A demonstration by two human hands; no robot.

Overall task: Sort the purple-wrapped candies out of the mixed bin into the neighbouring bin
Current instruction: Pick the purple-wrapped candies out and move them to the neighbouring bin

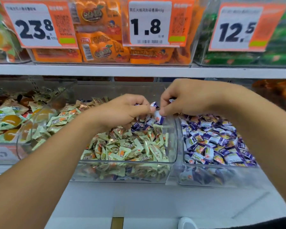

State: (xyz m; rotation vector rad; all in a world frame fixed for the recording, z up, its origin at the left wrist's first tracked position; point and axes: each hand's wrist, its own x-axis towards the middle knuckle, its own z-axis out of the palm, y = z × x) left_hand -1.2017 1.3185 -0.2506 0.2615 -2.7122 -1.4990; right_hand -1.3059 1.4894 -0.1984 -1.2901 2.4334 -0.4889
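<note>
Both hands sit over the back of the mixed bin (pixel 175 129), close together. The left hand (pixel 125 109) has its fingers curled down, and bits of purple wrapper peek out from under them. The right hand (pixel 186 98) has its fingers curled too, and it pinches a purple-wrapped candy (pixel 158 116) by the top. That candy hangs just inside the right wall of the mixed bin, touching the tip of the left thumb. A second bit of purple wrapper (pixel 171 100) shows under the right fingers.

The mixed bin is clear, hard plastic with round corners. It is full of small, shiny, crinkly pale green candies (pixel 127 147) with zigzag ends. A few purple candies (pixel 139 125) lie at its back, under the left hand.

Just right of the mixed bin stands the neighbouring bin (pixel 182 146), clear plastic too. It is heaped with purple and white candies (pixel 213 142), too many to count.

Left of the mixed bin is a third clear bin (pixel 45 100) with bigger green packets and round orange sweets (pixel 12 120).

Above the mixed bin runs a white shelf (pixel 139 71) with orange packets (pixel 102 45) and three price tags: 23.8 (pixel 35 28), 1.8 (pixel 147 26) and 12.5 (pixel 236 31).
</note>
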